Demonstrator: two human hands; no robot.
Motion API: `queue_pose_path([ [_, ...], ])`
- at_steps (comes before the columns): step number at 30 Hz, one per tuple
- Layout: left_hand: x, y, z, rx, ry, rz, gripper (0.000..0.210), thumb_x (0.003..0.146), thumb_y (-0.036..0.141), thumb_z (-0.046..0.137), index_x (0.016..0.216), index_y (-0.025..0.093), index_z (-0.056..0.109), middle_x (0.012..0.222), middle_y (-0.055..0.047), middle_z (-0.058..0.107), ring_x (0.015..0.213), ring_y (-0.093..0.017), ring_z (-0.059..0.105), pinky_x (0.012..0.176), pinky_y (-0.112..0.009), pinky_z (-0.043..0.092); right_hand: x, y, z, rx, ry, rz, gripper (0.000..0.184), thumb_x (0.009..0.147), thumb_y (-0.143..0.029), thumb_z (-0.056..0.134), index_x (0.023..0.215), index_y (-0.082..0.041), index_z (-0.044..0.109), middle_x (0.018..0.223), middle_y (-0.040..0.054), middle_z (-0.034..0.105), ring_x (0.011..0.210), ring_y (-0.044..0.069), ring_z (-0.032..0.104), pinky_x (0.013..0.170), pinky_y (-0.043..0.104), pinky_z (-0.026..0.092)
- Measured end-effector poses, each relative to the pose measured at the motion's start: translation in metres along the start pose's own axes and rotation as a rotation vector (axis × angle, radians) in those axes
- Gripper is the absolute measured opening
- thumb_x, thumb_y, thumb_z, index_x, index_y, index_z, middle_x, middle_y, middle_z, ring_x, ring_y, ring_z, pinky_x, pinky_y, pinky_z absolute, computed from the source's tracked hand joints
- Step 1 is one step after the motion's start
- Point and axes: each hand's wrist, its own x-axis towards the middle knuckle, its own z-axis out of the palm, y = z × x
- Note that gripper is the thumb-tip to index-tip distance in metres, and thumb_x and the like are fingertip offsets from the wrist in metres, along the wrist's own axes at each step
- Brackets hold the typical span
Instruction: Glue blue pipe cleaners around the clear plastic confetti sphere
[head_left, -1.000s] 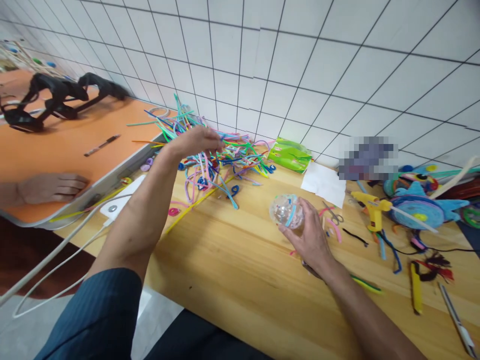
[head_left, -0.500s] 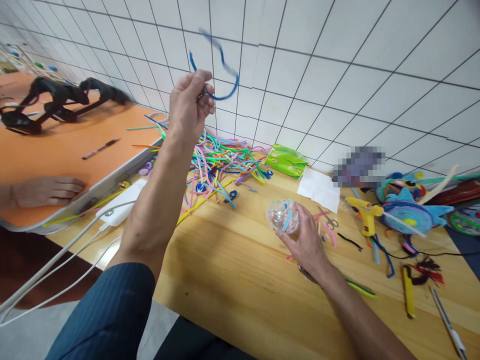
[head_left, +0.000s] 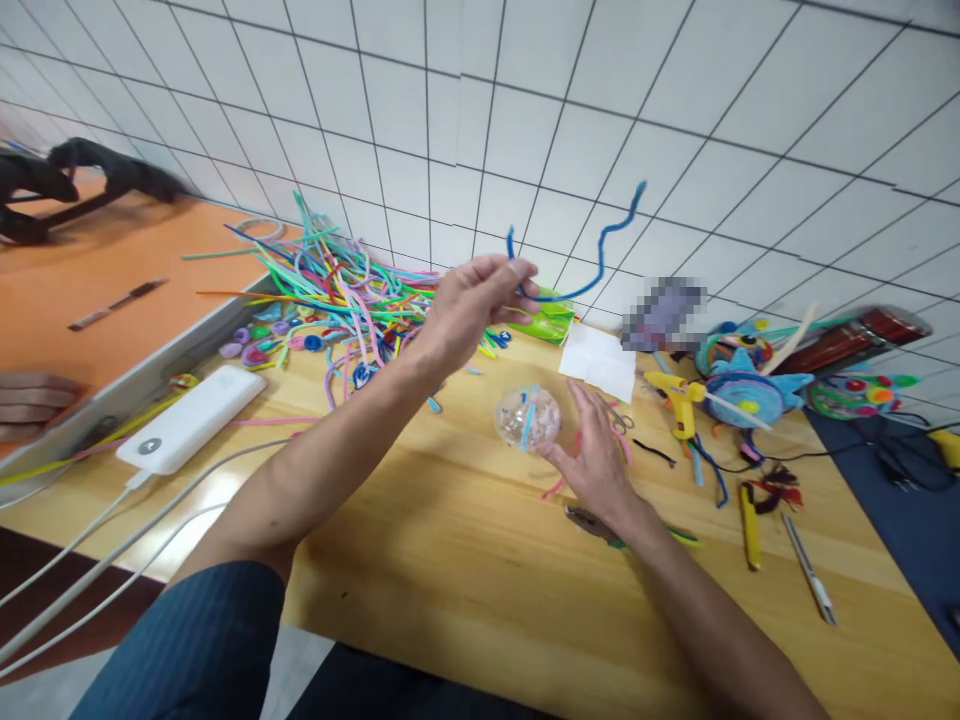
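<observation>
My left hand point(head_left: 486, 305) is raised above the table, thumb and fingers pinching a wavy blue pipe cleaner point(head_left: 602, 250) whose long end curves up to the right. Below it, a clear ball point(head_left: 527, 418) with light blue strips and shiny bits inside sits on the wooden table point(head_left: 420, 560). My right hand point(head_left: 596, 455) is at the ball's right side with fingers stretched out and apart. Its thumb is close to the ball's lower edge; whether it touches I cannot tell. Pink pipe cleaner pieces and scissors point(head_left: 621, 422) lie partly hidden behind this hand.
A pile of coloured pipe cleaners point(head_left: 330, 265) lies at the back left, near a white power bank point(head_left: 191, 418) with cables. To the right are a yellow glue gun point(head_left: 679, 402), a blue fish craft point(head_left: 750, 395) and cutters point(head_left: 808, 570). Another person's hand point(head_left: 34, 400) rests on the orange table.
My left hand has come down and to the right with the blue pipe cleaner. My right hand's fingers have loosened from around the ball. The view has turned slightly right.
</observation>
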Motion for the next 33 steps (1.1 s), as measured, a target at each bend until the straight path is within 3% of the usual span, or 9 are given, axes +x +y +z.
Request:
queue_pose_path([
  [4, -0.03, -0.023, 0.037, -0.166, -0.186, -0.063, 0.035, 0.09, 0.048, 0.082, 0.091, 0.014, 0.072, 0.09, -0.003, 0.077, 0.076, -0.011, 0.076, 0.073, -0.024, 0.064, 0.007, -0.016, -0.02, 0.34, 0.119, 0.104, 0.06, 0.104, -0.06, 0.058, 0.153, -0.026, 0.058, 0.146, 0.0138, 0.065, 0.135, 0.032, 0.06, 0.117, 0.058, 0.047],
  [7, -0.054, -0.037, 0.057, -0.272, -0.28, -0.214, 0.047, 0.08, 0.056, 0.089, 0.092, 0.013, 0.075, 0.092, -0.005, 0.079, 0.076, -0.013, 0.077, 0.076, -0.027, 0.065, 0.013, -0.028, -0.029, 0.804, 0.23, 0.25, 0.045, 0.099, -0.061, 0.067, 0.133, -0.032, 0.073, 0.125, 0.0064, 0.074, 0.107, 0.023, 0.069, 0.091, 0.039, 0.06],
  [9, -0.067, -0.046, 0.065, -0.345, -0.29, -0.29, 0.049, 0.076, 0.056, 0.091, 0.091, 0.012, 0.075, 0.093, -0.006, 0.08, 0.077, -0.013, 0.077, 0.076, -0.027, 0.065, 0.016, -0.032, -0.033, 1.049, 0.291, 0.358, 0.037, 0.091, -0.058, 0.079, 0.118, -0.031, 0.08, 0.108, 0.0032, 0.076, 0.089, 0.017, 0.069, 0.073, 0.028, 0.059],
  [12, -0.08, -0.055, 0.069, -0.402, -0.267, -0.351, 0.052, 0.074, 0.058, 0.092, 0.091, 0.011, 0.074, 0.091, -0.007, 0.08, 0.077, -0.015, 0.079, 0.079, -0.029, 0.066, 0.02, -0.032, -0.037, 1.212, 0.336, 0.5, 0.033, 0.077, -0.052, 0.094, 0.093, -0.026, 0.082, 0.076, -0.0022, 0.069, 0.067, 0.01, 0.061, 0.059, 0.019, 0.054],
  [14, -0.084, -0.059, 0.068, -0.387, -0.231, -0.355, 0.054, 0.071, 0.058, 0.093, 0.093, 0.012, 0.074, 0.091, -0.007, 0.081, 0.076, -0.016, 0.079, 0.077, -0.03, 0.066, 0.022, -0.028, -0.039, 1.24, 0.344, 0.552, 0.034, 0.073, -0.051, 0.098, 0.082, -0.024, 0.079, 0.069, -0.0038, 0.065, 0.061, 0.007, 0.059, 0.056, 0.016, 0.053],
  [18, -0.084, -0.061, 0.059, -0.253, -0.192, -0.314, 0.054, 0.068, 0.057, 0.094, 0.093, 0.013, 0.074, 0.079, -0.002, 0.077, 0.067, -0.014, 0.075, 0.066, -0.026, 0.062, 0.026, -0.02, -0.042, 1.264, 0.33, 0.589, 0.038, 0.068, -0.05, 0.101, 0.081, -0.023, 0.077, 0.066, -0.0059, 0.064, 0.055, 0.005, 0.057, 0.051, 0.015, 0.052],
  [26, -0.088, -0.049, 0.049, -0.02, -0.234, -0.278, 0.025, 0.086, 0.039, 0.08, 0.087, 0.015, 0.074, 0.064, 0.003, 0.068, 0.054, -0.007, 0.062, 0.052, -0.017, 0.052, 0.029, -0.018, -0.055, 1.267, 0.398, 0.558, 0.039, 0.065, -0.049, 0.102, 0.079, -0.023, 0.077, 0.063, -0.0068, 0.064, 0.053, 0.005, 0.055, 0.054, 0.017, 0.053],
  [30, -0.089, -0.053, 0.05, 0.01, -0.306, -0.251, 0.028, 0.093, 0.041, 0.072, 0.086, 0.014, 0.075, 0.061, 0.003, 0.064, 0.051, -0.007, 0.059, 0.05, -0.018, 0.049, 0.026, -0.024, -0.049, 1.205, 0.252, 0.47, 0.04, 0.065, -0.051, 0.101, 0.089, -0.026, 0.081, 0.07, -0.0037, 0.07, 0.058, 0.009, 0.06, 0.055, 0.021, 0.053],
  [33, -0.091, -0.052, 0.051, 0.068, -0.355, -0.242, 0.029, 0.096, 0.042, 0.069, 0.089, 0.014, 0.077, 0.071, 0.001, 0.07, 0.052, -0.006, 0.058, 0.051, -0.019, 0.048, 0.023, -0.025, -0.041, 1.077, 0.183, 0.408, 0.033, 0.073, -0.05, 0.097, 0.09, -0.027, 0.081, 0.069, -0.0021, 0.071, 0.061, 0.011, 0.062, 0.058, 0.023, 0.052],
])
